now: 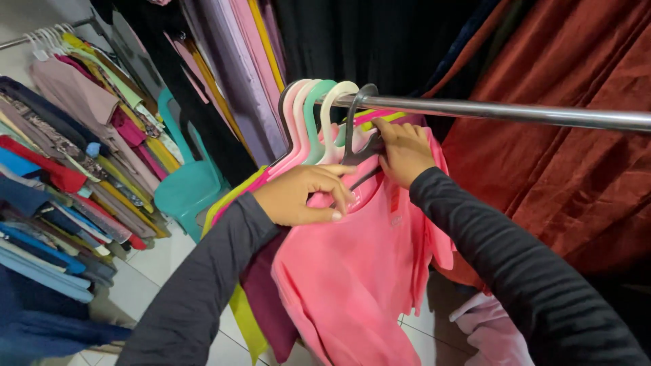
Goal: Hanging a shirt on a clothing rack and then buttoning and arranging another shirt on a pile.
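A pink shirt [359,271] hangs on a dark hanger [358,129] hooked over a metal rail [515,112]. My left hand [305,195] grips the shirt's collar and shoulder at the left. My right hand [403,150] holds the dark hanger's neck just under the rail. Left of it, several more hangers in pink, green and white [313,122] carry yellow, maroon and pink garments [261,298]. Both of my arms wear dark grey sleeves.
A second rack of colourful clothes [74,135] fills the left side. A teal plastic chair [186,183] stands on the white tiled floor [146,271]. Rust-red fabric [576,176] hangs at the right, purple and black cloth behind the rail.
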